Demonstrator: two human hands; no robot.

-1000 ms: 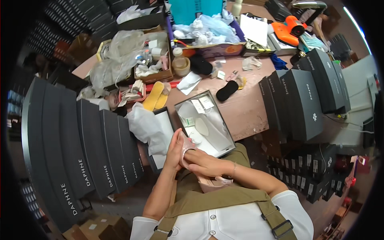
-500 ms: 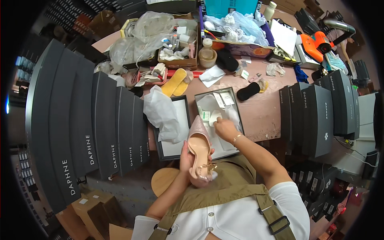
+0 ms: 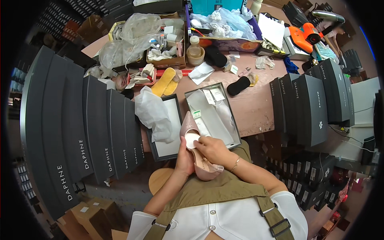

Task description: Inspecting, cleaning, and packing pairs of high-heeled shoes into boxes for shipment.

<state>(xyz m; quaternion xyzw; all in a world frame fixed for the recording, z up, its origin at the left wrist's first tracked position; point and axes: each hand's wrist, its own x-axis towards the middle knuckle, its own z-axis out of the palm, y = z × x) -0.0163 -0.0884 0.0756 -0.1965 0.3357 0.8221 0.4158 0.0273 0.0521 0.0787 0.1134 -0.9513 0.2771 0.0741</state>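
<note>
My left hand (image 3: 185,161) is wrapped around the side of a glittery pale pink pointed-toe pump (image 3: 188,125), held over my lap with the toe pointing away. Between the fingers of my right hand (image 3: 213,149) is a round white pad (image 3: 191,139), which sits in the shoe's opening against the insole. Part of the pad and insole is covered by those fingers. Just beyond the toe lies an open dark shoe box (image 3: 219,127) with white hang tags (image 3: 213,95) and tissue inside. Left of it rests the box lid (image 3: 169,149), with crumpled white tissue paper (image 3: 154,114) on it.
Dark shoe boxes (image 3: 72,132) stand in a row on the left, and more boxes (image 3: 310,112) on the right. Yellow insoles (image 3: 163,82), a black pad (image 3: 238,85), cartons of plastic bags and paper, and an orange heat gun (image 3: 302,38) occupy the table's back.
My right hand has moved from the open box to the shoe, bringing the white pad into its opening. My left hand still holds the shoe. The whole view has shifted slightly.
</note>
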